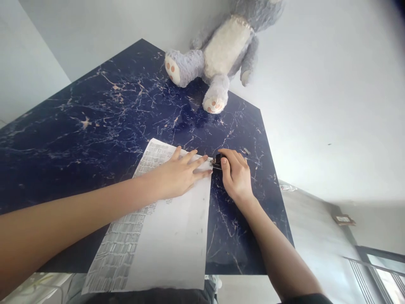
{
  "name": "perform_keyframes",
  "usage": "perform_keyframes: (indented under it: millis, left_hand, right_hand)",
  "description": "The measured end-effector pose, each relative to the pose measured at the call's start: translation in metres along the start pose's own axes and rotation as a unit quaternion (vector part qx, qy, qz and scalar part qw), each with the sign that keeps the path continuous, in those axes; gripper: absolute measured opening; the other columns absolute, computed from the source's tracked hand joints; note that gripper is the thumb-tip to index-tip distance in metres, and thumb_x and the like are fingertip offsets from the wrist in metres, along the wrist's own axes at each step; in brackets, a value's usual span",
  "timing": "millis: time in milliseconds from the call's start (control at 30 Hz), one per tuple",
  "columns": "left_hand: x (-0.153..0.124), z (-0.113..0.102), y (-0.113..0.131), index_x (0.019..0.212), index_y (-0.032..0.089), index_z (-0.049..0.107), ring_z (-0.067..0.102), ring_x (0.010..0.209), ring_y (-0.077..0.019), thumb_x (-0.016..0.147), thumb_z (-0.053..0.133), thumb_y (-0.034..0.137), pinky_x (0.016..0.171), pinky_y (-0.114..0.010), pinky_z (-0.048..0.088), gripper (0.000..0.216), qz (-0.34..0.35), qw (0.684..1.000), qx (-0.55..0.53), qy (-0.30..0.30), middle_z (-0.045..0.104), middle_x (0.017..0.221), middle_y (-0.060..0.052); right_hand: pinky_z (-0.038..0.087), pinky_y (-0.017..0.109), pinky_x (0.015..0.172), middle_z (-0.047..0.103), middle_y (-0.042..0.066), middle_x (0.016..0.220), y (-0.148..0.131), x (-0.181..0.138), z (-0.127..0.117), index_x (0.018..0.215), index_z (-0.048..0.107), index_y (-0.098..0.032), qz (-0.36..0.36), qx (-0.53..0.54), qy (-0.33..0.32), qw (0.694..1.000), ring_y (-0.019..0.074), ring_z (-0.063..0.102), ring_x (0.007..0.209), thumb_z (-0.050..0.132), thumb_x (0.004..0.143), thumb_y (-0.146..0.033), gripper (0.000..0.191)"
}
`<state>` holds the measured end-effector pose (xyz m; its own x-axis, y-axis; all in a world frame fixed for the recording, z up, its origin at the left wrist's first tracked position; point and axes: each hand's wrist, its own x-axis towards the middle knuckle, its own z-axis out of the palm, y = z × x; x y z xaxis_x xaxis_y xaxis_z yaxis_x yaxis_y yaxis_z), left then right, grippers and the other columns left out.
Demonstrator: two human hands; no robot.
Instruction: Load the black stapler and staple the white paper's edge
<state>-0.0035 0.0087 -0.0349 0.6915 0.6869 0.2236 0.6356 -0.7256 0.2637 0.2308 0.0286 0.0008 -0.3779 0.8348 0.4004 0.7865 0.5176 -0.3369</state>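
Observation:
A printed sheet of paper [177,249], perhaps several together, lies on the table with its near end over the front edge. Across its upper part my left hand [177,175] rests flat, fingers spread and pointing right. My right hand [236,173] is wrapped round a small black stapler [217,160]. The stapler's front end meets the paper's upper right edge, close to my left fingertips. Whether its jaws are pressed together is too small to tell. Most of the stapler's body is hidden inside my right hand.
The dark blue marbled table [95,114] has a corner at the far side and a right edge beyond my right hand. A grey and white plush bear [218,55] sits at the back against the wall. A small strip, perhaps staples [246,151], lies beyond my right hand.

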Motion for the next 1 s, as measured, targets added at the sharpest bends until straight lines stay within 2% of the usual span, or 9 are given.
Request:
perform_keyframes:
  millis: [133,300,800,1000]
  left_hand:
    - [0.001,-0.003,0.007,0.156,0.033,0.047,0.027,0.154,-0.0445,0.100,0.053,0.015,0.118,-0.074,0.018,0.059,-0.018,0.999,0.036,-0.033,0.030,0.170,-0.010]
    - [0.002,-0.008,0.011,0.158,0.033,0.043,0.024,0.155,-0.0434,0.101,0.050,0.015,0.118,-0.075,0.019,0.061,-0.029,0.995,0.065,-0.068,0.025,0.172,-0.011]
    - [0.001,-0.007,0.010,0.157,0.034,0.046,0.026,0.155,-0.0430,0.102,0.051,0.017,0.118,-0.075,0.018,0.058,-0.029,0.998,0.038,-0.041,0.030,0.170,-0.009]
    - [0.001,-0.005,0.009,0.158,0.032,0.044,0.023,0.156,-0.0435,0.101,0.050,0.015,0.117,-0.077,0.019,0.060,-0.028,0.997,0.033,-0.056,0.027,0.171,-0.011]
  right_hand:
    - [0.043,0.039,0.089,0.070,0.009,0.110,-0.007,0.000,0.003,0.120,0.064,-0.021,0.002,-0.053,-0.017,0.998,0.0252,0.061,0.098,0.029,0.113,-0.038,0.040]
    - [0.039,0.037,0.085,0.070,0.009,0.110,-0.009,-0.001,0.004,0.120,0.063,-0.021,0.005,-0.106,-0.034,0.994,0.0246,0.059,0.096,0.026,0.113,-0.040,0.043]
    - [0.037,0.038,0.086,0.071,0.009,0.115,-0.008,0.000,0.003,0.127,0.064,-0.021,-0.013,-0.138,-0.047,0.989,0.0247,0.060,0.100,0.029,0.113,-0.038,0.042]
    - [0.037,0.039,0.088,0.072,0.009,0.116,-0.009,0.000,0.003,0.131,0.062,-0.021,-0.030,-0.164,-0.063,0.984,0.0260,0.060,0.101,0.028,0.113,-0.037,0.041]
